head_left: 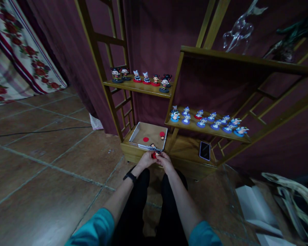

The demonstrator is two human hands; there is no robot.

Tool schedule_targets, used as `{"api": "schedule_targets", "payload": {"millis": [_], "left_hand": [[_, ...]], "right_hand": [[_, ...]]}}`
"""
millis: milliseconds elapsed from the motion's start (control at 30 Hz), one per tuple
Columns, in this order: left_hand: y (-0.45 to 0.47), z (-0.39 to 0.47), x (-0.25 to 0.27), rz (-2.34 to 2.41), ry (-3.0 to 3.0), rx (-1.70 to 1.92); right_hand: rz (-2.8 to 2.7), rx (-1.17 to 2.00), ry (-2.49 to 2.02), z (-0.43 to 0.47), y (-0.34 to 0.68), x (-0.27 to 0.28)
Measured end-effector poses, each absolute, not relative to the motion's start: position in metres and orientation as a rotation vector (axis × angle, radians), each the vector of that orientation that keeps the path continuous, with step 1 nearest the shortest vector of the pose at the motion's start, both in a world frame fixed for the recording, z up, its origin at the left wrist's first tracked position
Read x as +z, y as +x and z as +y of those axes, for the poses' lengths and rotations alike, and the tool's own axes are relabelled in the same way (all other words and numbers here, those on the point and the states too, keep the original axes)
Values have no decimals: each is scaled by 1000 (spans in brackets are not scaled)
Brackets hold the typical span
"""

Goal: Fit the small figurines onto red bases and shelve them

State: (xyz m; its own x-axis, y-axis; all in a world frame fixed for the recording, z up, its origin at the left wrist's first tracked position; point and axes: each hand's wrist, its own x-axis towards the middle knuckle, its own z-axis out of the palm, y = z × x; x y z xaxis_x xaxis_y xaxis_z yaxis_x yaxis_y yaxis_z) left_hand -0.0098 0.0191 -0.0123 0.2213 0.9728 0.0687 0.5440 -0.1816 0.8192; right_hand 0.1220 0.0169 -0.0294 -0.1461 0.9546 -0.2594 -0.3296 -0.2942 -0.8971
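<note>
Your left hand (146, 159) and right hand (166, 161) grip a small figurine (157, 153) just in front of the box (151, 130), fingers closed, probably paired to steady its red base (153, 155). The near wall (143, 147) fronts two red discs (146, 139); right of the box lies a phone (204, 151), above the box, shelved toys (146, 78).

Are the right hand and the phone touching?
Apart. The head view plainly shows a stretch of shelf between the right hand and the phone; that hand is at the red-based figurine.
</note>
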Motion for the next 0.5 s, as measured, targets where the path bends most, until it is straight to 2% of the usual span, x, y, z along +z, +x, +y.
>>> {"api": "schedule_targets", "payload": {"millis": [200, 500], "left_hand": [[-12, 21, -16, 1330, 1891, 816], [-11, 21, -16, 1380, 1865, 792]], "right_hand": [[-903, 1611, -1058, 19, 119, -29], [-1036, 1397, -1146, 31, 115, -55]]}}
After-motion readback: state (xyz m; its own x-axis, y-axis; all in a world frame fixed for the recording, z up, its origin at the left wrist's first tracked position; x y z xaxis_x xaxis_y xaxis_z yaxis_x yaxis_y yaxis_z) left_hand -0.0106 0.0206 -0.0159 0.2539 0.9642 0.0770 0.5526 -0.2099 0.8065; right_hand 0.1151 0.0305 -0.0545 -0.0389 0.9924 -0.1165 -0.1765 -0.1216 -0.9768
